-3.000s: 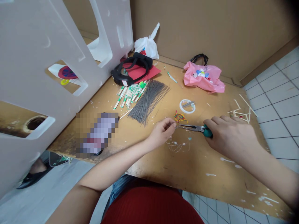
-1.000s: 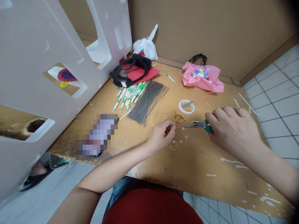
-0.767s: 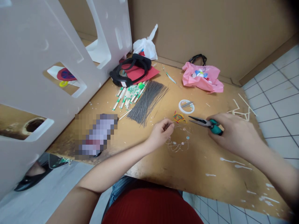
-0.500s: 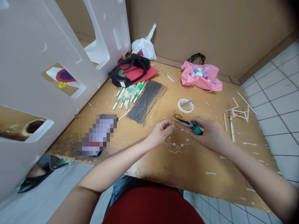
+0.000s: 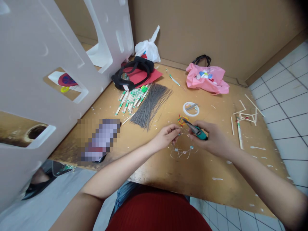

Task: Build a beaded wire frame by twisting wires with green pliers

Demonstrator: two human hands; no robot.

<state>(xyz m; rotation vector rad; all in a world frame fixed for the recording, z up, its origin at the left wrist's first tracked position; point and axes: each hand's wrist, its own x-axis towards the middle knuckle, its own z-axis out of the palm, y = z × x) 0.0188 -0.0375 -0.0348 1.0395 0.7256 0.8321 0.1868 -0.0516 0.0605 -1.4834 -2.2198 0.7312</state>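
My left hand (image 5: 165, 137) pinches one end of a thin wire piece with small beads (image 5: 183, 150) that hangs just above the wooden table (image 5: 183, 173). My right hand (image 5: 214, 139) is closed round green-handled pliers (image 5: 195, 129), whose jaws point up and left toward a small heap of coloured rubber bands (image 5: 182, 120). The fingers of my right hand also touch the wire piece. Both hands are close together near the table's middle.
A bundle of grey wires (image 5: 151, 103) and paper-wrapped sticks (image 5: 132, 98) lie to the left. Behind are a tape ring (image 5: 191, 108), a pink bag (image 5: 206, 80), a white bag (image 5: 148, 48), a black headset (image 5: 131, 72) on red paper. White foam panels (image 5: 36, 64) stand left. Stick scraps (image 5: 243, 115) lie right.
My right hand pulled the pliers away from the wire, then came back left and turned them so the jaws point up. The wire piece opened out below my left hand.
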